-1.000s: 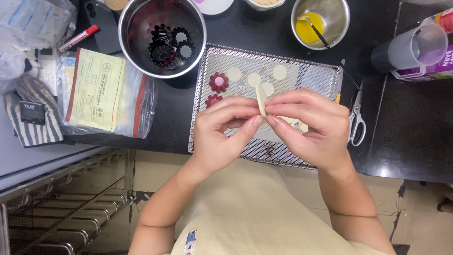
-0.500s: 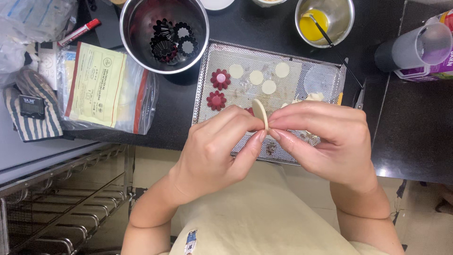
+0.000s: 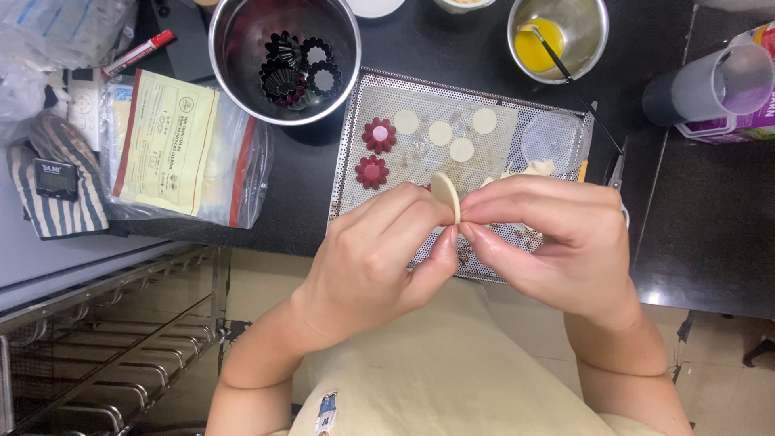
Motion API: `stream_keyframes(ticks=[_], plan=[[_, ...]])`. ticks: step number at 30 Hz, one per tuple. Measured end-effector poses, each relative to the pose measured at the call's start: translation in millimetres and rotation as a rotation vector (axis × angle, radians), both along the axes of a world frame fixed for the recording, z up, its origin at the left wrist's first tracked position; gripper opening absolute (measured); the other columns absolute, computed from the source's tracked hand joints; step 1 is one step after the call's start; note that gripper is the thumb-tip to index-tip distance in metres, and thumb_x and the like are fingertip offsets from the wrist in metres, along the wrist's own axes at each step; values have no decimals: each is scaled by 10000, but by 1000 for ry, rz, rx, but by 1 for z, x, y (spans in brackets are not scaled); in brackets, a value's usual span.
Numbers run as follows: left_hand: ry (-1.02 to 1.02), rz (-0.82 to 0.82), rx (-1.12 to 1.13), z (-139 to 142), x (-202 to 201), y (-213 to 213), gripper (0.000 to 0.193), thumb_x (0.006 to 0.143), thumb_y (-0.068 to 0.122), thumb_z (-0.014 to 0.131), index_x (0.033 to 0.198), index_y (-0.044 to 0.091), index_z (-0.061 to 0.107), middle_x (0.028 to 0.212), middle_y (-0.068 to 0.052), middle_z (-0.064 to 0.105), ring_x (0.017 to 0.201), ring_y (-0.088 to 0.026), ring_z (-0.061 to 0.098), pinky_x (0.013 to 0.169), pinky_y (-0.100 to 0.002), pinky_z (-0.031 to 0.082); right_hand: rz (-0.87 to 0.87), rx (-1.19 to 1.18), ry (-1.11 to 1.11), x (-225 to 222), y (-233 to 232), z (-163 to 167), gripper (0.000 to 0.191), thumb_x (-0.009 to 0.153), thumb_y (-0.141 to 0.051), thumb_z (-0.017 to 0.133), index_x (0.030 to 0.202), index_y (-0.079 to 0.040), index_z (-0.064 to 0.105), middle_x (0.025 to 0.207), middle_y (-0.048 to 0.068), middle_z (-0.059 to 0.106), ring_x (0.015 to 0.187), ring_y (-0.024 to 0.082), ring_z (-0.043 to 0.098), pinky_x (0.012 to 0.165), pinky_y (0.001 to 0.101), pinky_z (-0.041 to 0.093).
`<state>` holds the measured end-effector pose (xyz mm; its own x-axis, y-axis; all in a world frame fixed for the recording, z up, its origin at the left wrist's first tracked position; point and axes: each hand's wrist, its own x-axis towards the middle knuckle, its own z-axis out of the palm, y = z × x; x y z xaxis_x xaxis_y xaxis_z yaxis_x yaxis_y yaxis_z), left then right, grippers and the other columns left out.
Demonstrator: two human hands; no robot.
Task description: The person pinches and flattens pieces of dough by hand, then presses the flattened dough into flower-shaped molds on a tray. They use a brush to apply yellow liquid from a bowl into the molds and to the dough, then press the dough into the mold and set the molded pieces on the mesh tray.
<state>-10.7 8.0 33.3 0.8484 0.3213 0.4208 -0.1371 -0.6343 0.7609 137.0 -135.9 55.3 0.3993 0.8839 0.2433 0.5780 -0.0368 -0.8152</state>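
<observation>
1. Two hands meeting over the near edge of a perforated tray (image 3: pixel 557 113), pinching one pale dough disc (image 3: pixel 445 196) held on edge between them.
2. Left hand (image 3: pixel 375 258) closed on the disc, thumb and forefinger pressed to its left face.
3. Right hand (image 3: pixel 557 242) closed on the same disc from the other side, fingertips touching those of the left.
4. Three more pale discs (image 3: pixel 440 132) lying flat on the tray, just beyond the hands.
5. Two dark red fluted moulds (image 3: pixel 379 135) with pink centres resting at the tray's left end, one behind the other.
6. Clear round lid (image 3: pixel 550 137) sitting at the tray's right end.
7. Steel bowl (image 3: pixel 234 73) behind the tray, holding a heap of black fluted cutters (image 3: pixel 295 69).
8. Smaller steel bowl (image 3: pixel 593 48) at far right of the tray, with yellow liquid (image 3: pixel 539 44) and a thin utensil leaning in it.
9. Plastic bag (image 3: pixel 182 145) with a printed label lying left of the tray, beside a striped cloth (image 3: pixel 56 202) and a red marker (image 3: pixel 141 52).
10. Scissors (image 3: pixel 617 173) partly hidden at the tray's right edge.
</observation>
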Motion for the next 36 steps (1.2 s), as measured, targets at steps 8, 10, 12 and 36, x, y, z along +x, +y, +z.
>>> stream_keyframes(ticks=[8,10,12,36], plan=[[-8,18,26,-3,3,-2,154,894,66,740,991,59,621,901,-71,609,773,-239,647,687,-358,531,-31,-12,14,-2,-1,-5,135,816,35,763,944,22,721,935,101,750,868,173,758,777,262,589],[-11,12,11,-2,3,-2,149,892,65,740,988,59,626,903,-71,617,768,-235,650,680,-353,531,-27,-16,46,-1,-2,-5,135,813,37,757,942,22,722,943,102,753,870,170,759,784,262,592],[-16,8,-7,-2,3,-1,147,894,67,742,992,59,632,911,-70,629,770,-232,657,676,-351,531,-19,-13,63,0,-2,-6,135,810,39,751,942,20,722,958,105,754,884,171,760,798,264,598],[-24,-59,-62,0,1,5,147,919,46,729,1021,42,622,984,-90,666,858,-258,700,752,-340,574,26,-24,163,5,-4,-9,139,788,40,746,924,23,726,971,121,763,876,183,766,790,264,597]])
